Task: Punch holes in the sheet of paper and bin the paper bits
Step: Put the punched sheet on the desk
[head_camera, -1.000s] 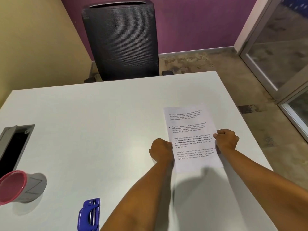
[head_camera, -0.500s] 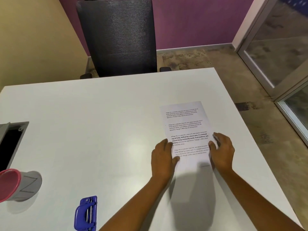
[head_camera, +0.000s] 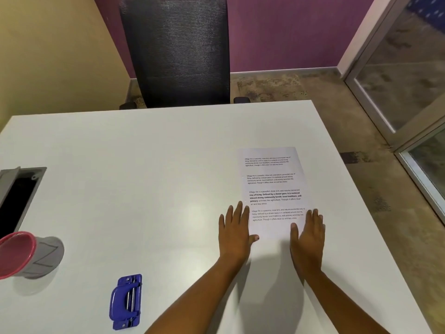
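Note:
A printed sheet of paper point(head_camera: 272, 184) lies flat on the white table point(head_camera: 144, 165), right of centre. My left hand point(head_camera: 234, 231) rests flat at the sheet's lower left edge, fingers spread, thumb on the paper. At the lower right edge my right hand point(head_camera: 308, 233) lies flat the same way. Neither hand holds anything. A blue hole punch point(head_camera: 126, 301) sits near the table's front edge, well left of my hands. A small grey bin with a pink rim point(head_camera: 29, 255) lies tipped on its side at the far left.
A black mesh chair point(head_camera: 175, 51) stands behind the far edge of the table. A grey cable hatch point(head_camera: 16, 191) is open in the tabletop at the left. The table's right edge drops to a concrete floor beside a glass door point(head_camera: 409, 68).
Both hands were fists pressing on the sheet's sides. They have opened and slid down toward me, now lying flat at the sheet's lower corners. The paper has stayed in place.

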The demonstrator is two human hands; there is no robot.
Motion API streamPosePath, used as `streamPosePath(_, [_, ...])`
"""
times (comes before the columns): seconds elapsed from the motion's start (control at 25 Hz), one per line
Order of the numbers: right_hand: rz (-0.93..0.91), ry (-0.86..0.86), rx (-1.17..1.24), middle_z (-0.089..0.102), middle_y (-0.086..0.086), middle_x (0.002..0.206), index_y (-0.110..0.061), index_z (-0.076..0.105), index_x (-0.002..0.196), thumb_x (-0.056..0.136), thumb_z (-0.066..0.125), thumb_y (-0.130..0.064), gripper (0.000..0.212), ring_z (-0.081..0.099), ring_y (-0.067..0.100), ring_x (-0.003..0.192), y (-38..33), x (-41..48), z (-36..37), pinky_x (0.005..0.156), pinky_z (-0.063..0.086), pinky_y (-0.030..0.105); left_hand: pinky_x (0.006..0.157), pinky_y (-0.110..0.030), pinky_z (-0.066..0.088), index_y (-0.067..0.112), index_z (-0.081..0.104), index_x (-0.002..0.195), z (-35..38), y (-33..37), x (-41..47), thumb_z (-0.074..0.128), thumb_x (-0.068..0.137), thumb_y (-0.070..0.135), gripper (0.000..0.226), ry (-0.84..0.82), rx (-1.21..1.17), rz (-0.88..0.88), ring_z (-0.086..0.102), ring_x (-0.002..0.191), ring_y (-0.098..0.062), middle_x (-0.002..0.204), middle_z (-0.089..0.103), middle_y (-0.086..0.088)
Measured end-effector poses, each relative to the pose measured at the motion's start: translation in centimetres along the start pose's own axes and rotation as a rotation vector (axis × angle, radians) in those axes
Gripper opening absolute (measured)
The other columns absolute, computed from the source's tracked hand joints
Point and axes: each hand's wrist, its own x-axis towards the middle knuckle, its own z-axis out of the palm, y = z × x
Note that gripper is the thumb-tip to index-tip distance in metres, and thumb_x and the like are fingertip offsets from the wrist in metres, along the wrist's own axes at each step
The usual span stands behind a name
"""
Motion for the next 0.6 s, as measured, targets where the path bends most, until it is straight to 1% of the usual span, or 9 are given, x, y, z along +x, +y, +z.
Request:
streamPosePath(0.12, [-0.020, -0.026, -0.022, 0.019, 0.014, 0.159, -0.003, 0.021, 0.149, 0.098, 0.045, -0.027, 0.062, 0.011, 0.029, 0.149, 0.2, 0.3, -0.1, 0.122, 0.005, 0.040, 0.121, -0.045, 0.003, 0.019, 0.009, 0.154, 0.0, -0.1, -0.2, 0.050, 0.090, 0.056, 0.085, -0.013, -0.015, 0.019, 0.000, 0.151, -0.026, 0.163, 0.002, -0.002])
streamPosePath(0.2, [-0.003, -0.028, -0.008, 0.018, 0.014, 0.159, -0.004, 0.020, 0.149, 0.097, 0.047, -0.027, 0.064, 0.010, 0.028, 0.149, 0.1, -0.1, -0.5, 0.121, 0.003, 0.037, 0.121, -0.044, 0.005, 0.016, 0.010, 0.154, -0.1, -0.6, -0.6, 0.051, 0.087, 0.058, 0.089, -0.009, -0.088, 0.053, 0.003, 0.150, -0.026, 0.163, 0.006, -0.004])
streamPosePath(0.28, [-0.005, -0.032, 0.004, 0.017, 0.012, 0.160, -0.005, 0.018, 0.150, 0.096, 0.047, -0.028, 0.065, 0.009, 0.026, 0.149, -0.2, -1.3, -0.8, 0.120, 0.002, 0.034, 0.122, -0.040, 0.008, 0.013, 0.013, 0.154, -0.5, -1.5, -1.6, 0.051, 0.088, 0.058, 0.088, 0.016, -0.200, 0.080, 0.007, 0.150, -0.025, 0.162, 0.010, -0.005])
streamPosePath(0.44, [-0.121, -0.060, -0.016, 0.018, 0.009, 0.159, -0.007, 0.020, 0.150, 0.096, 0.047, -0.026, 0.063, 0.009, 0.022, 0.149, -1.3, -5.7, -0.7, 0.121, 0.004, 0.034, 0.122, -0.036, 0.011, 0.014, 0.023, 0.152, -0.8, -4.4, -6.3, 0.051, 0.093, 0.046, 0.072, 0.119, -0.252, 0.021, 0.009, 0.150, -0.019, 0.162, 0.013, -0.001])
streamPosePath(0.52, [-0.213, -0.070, -0.027, 0.018, 0.007, 0.159, -0.007, 0.024, 0.149, 0.096, 0.048, -0.025, 0.061, 0.010, 0.021, 0.149, -2.2, -8.6, -0.5, 0.122, 0.006, 0.035, 0.122, -0.034, 0.008, 0.016, 0.027, 0.150, -1.4, -6.1, -9.7, 0.049, 0.096, 0.038, 0.063, 0.179, -0.271, -0.035, 0.009, 0.150, -0.016, 0.161, 0.015, 0.004])
streamPosePath(0.6, [-0.289, -0.096, -0.042, 0.017, 0.005, 0.159, -0.008, 0.024, 0.149, 0.096, 0.043, -0.028, 0.060, 0.009, 0.018, 0.149, -3.1, -11.6, -0.4, 0.122, 0.007, 0.034, 0.122, -0.032, 0.006, 0.017, 0.032, 0.148, -2.1, -8.1, -13.3, 0.047, 0.098, 0.032, 0.055, 0.246, -0.271, -0.077, 0.011, 0.150, -0.014, 0.160, 0.018, 0.006])
